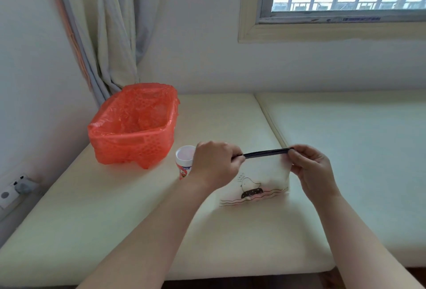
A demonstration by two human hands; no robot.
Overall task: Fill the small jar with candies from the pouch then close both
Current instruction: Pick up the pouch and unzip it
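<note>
A cream fabric pouch (260, 177) with a cartoon print and a dark zipper along its top stands upright on the cream table (115, 208). My left hand (214, 164) pinches the zipper's left end. My right hand (311, 166) grips the pouch's top right corner. The zipper line between them looks flat and closed. A small jar (184, 159) with a white lid and a red label stands just left of my left hand, partly hidden behind it. No candies are visible.
A basket lined with an orange plastic bag (133, 125) sits at the back left of the table. A seam splits the table from a second cream surface (357, 150) on the right. A wall socket (13, 190) is at far left.
</note>
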